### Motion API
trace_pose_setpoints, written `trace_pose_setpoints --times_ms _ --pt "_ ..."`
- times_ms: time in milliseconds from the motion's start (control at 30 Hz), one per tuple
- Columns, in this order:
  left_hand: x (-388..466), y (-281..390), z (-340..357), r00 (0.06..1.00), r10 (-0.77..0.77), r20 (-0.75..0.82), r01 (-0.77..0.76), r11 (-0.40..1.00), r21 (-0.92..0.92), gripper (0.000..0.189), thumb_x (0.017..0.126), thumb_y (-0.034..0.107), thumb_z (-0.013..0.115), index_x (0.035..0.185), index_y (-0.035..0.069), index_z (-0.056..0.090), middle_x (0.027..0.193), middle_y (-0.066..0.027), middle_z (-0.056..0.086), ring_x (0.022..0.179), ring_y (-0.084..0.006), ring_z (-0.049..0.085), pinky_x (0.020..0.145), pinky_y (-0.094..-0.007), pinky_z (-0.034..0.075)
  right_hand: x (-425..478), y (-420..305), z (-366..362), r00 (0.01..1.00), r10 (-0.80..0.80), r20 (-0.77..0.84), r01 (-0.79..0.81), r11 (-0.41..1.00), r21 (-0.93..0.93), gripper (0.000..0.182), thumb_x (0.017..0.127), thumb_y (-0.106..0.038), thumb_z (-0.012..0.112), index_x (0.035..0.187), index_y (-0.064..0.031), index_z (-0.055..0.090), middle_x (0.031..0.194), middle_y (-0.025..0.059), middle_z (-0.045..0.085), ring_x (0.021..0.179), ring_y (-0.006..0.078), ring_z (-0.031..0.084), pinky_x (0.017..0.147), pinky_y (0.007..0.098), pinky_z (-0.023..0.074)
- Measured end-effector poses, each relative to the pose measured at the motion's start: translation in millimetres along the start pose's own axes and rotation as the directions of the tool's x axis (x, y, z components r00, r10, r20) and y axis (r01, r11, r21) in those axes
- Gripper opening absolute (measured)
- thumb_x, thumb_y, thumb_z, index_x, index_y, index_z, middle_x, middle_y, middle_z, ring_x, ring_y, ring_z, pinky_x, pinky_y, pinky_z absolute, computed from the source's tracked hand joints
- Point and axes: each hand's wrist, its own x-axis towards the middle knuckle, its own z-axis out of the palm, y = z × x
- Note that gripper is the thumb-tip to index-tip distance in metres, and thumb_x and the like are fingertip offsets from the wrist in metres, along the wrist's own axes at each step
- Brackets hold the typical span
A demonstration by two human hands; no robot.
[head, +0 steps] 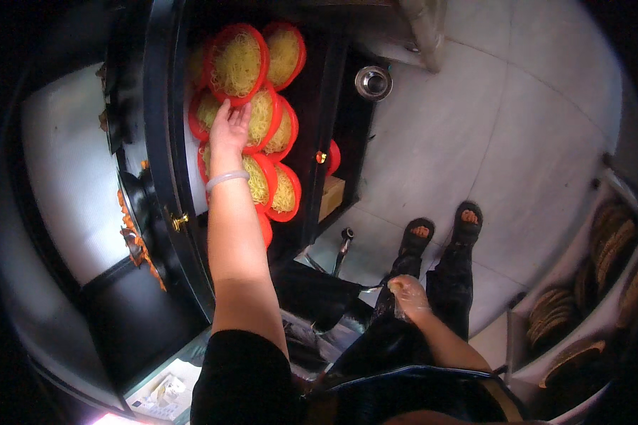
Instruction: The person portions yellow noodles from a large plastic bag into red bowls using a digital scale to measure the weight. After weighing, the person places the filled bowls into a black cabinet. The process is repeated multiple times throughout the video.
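My left hand (pixel 231 127), bare with a pale bangle at the wrist, reaches to the lower rim of a red basket of thin yellow noodles (pixel 237 62). Its fingers are extended at the rim; whether they grip it cannot be told. Several more red baskets of noodles, such as this one (pixel 284 192), stand stacked and overlapping in the dark cabinet around the hand. My right hand (pixel 409 298), in a clear plastic glove, is low by my legs with its fingers curled. A thin metal handle (pixel 372 289) ends near it; whether the hand touches it is unclear.
The dark cabinet frame (pixel 165 133) has brass knobs (pixel 179 221). A steel bowl (pixel 374 83) stands right of the cabinet. Below are a cardboard box (pixel 331 197) and a metal tube-like fitting (pixel 344 247). Shelves at right hold stacked brown round things (pixel 554 317). My sandalled feet are on the tiled floor (pixel 430 143).
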Motion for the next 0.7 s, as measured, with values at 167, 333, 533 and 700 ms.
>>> trace_pose_setpoints --times_ms 167,333,533,700 --pt "24 9 -2 1.000 -0.020 0.021 0.017 0.991 0.132 0.026 0.084 0.006 0.053 0.107 -0.005 0.046 0.104 -0.0192 0.053 0.091 -0.0320 0.055 0.075 -0.0388 0.055 -5 24 8 0.999 0.034 0.021 -0.036 0.994 0.107 0.013 0.076 -0.013 0.051 0.076 -0.0011 0.057 0.075 0.0171 0.056 0.074 0.0326 0.056 0.066 0.0367 0.0435" --pt "17 9 7 0.994 0.082 0.079 -0.091 0.988 0.127 0.024 0.082 0.006 0.054 0.104 -0.003 0.049 0.099 -0.0176 0.057 0.085 -0.0287 0.057 0.070 -0.0364 0.055 -4 24 2 0.989 0.054 0.140 -0.068 0.993 0.097 0.011 0.075 -0.004 0.055 0.085 -0.0022 0.058 0.080 0.0136 0.058 0.073 0.0283 0.056 0.068 0.0319 0.0441" --pt "-14 25 -65 0.989 0.134 -0.066 -0.141 0.981 -0.132 0.028 0.079 0.006 0.057 0.104 -0.003 0.050 0.103 -0.0160 0.057 0.085 -0.0258 0.058 0.073 -0.0344 0.054 -11 52 24 0.981 0.164 0.107 -0.194 0.883 0.427 0.004 0.081 -0.001 0.055 0.085 -0.0017 0.057 0.078 0.0079 0.058 0.073 0.0171 0.056 0.069 0.0274 0.0445" --pt "14 24 -123 0.920 0.141 -0.366 -0.223 0.956 -0.192 0.030 0.080 0.005 0.055 0.106 -0.008 0.048 0.109 -0.0153 0.053 0.088 -0.0264 0.058 0.078 -0.0344 0.055 -8 34 14 0.961 0.215 0.177 -0.276 0.809 0.518 0.015 0.079 0.003 0.056 0.092 -0.0046 0.056 0.083 0.0063 0.058 0.076 0.0163 0.056 0.072 0.0268 0.0447"
